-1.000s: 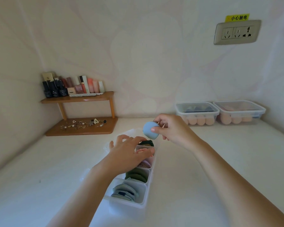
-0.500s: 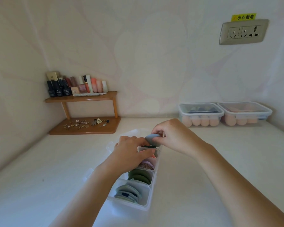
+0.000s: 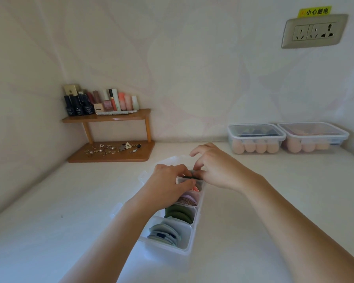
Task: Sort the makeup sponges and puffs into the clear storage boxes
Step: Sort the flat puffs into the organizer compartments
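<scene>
On the worktop (image 3: 274, 211), the divided storage box (image 3: 189, 245) shows four compartments: pale-blue puffs (image 3: 165, 233), green puffs (image 3: 180, 213), pink puffs (image 3: 187, 200), then the farthest. There the right hand (image 3: 219, 172) pinches a blue puff (image 3: 192, 171), and the left hand (image 3: 168, 182) curls in, its grip hidden. If crammed, the puff may spring out. Beyond stand two more, the first lidded box (image 3: 256, 137) and the second lidded box (image 3: 313, 135).

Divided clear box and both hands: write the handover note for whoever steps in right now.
Left hand: grips the far end of the divided box, steadying it.
Right hand: pinches a blue puff at the farthest compartment, not yet released.
Done: nearer compartments hold pale blue puffs, green puffs and pink puffs. Two lidded boxes by the back wall hold peach sponges.
Left: seat the blue puff and let go.
</scene>
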Motion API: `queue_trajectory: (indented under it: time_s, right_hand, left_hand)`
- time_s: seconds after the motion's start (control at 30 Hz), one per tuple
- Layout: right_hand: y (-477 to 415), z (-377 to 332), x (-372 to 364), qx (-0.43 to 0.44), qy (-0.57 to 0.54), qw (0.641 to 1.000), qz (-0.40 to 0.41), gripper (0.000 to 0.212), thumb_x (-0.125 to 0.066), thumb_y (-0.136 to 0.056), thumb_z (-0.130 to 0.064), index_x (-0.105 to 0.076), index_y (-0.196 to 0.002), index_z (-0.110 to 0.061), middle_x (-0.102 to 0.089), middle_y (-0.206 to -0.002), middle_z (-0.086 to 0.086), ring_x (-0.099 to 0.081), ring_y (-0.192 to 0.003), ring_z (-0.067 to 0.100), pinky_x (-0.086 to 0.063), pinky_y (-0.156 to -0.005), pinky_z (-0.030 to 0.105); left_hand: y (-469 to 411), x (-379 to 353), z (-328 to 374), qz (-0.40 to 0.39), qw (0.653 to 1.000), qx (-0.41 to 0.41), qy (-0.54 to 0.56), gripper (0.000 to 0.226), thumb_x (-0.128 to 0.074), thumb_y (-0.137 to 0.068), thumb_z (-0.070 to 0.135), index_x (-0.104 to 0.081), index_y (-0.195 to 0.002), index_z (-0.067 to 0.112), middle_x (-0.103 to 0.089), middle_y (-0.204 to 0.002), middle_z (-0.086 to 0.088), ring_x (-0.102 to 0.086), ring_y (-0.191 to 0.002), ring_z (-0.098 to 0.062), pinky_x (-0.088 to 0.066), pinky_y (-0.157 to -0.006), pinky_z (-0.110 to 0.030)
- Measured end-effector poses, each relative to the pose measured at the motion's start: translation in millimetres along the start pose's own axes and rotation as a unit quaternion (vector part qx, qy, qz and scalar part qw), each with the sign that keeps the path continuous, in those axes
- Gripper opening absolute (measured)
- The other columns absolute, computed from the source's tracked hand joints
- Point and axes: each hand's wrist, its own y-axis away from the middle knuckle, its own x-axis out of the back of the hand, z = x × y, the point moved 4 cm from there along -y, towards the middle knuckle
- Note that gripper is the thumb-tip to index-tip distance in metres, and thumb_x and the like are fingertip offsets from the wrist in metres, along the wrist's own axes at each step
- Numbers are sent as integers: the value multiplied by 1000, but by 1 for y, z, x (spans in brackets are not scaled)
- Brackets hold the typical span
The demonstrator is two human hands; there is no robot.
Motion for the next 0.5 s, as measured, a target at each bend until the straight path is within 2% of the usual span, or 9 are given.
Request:
queue_trajectory:
  time_s: [0.07,0.17,0.27,0.37,0.43,0.5]
  right_hand:
    - [-1,2,-1,-8,15,1000,5,21,-60,-90,-29,-76,-96,-17,-48,-135,-13,-32,-128,5,-39,-97,27]
    - [-7,6,0,-39,-16,998,-50,20,-61,-89,-29,-76,-99,-19,-49,-140,-14,-44,-125,10,-41,-98,30]
    - [-12,10,-4,-43,-67,989,-122,20,-59,-90,-26,-75,-101,-19,-36,-149,-18,-44,-127,12,-37,-99,26]
    - [-11,10,-10,-43,-72,981,-176,24,-51,-94,-29,-74,-87,-23,-22,-153,-24,-48,-125,19,-39,-104,37]
    - [-9,9,-10,-44,-77,984,-154,24,-53,-92,-28,-75,-88,-20,-26,-152,-23,-53,-119,18,-42,-101,38]
    - [-6,8,-6,-43,-70,994,-73,19,-61,-89,-28,-77,-94,-20,-39,-147,-17,-52,-120,13,-42,-101,34]
  left_hand:
    - [1,1,2,1,1000,-9,-4,40,-46,-77,59,-62,-109,42,-65,-107,7,-55,-102,-12,-52,-84,-32]
    - [5,5,7,14,1000,-17,0,27,-54,-88,41,-62,-113,37,-66,-108,14,-59,-90,-4,-47,-69,-12]
    - [6,6,7,22,1000,-7,9,26,-56,-88,40,-57,-113,34,-62,-112,16,-57,-93,-4,-42,-67,-9]
    - [5,7,8,15,1000,-12,6,23,-55,-89,39,-60,-110,32,-63,-111,15,-57,-95,-4,-39,-67,-7]
    - [5,7,9,17,1000,-22,1,19,-54,-90,37,-61,-107,32,-63,-109,15,-55,-92,-3,-36,-66,-7]
    - [5,7,9,21,999,-29,-11,17,-54,-90,37,-61,-105,32,-61,-108,14,-52,-92,-2,-33,-66,-8]
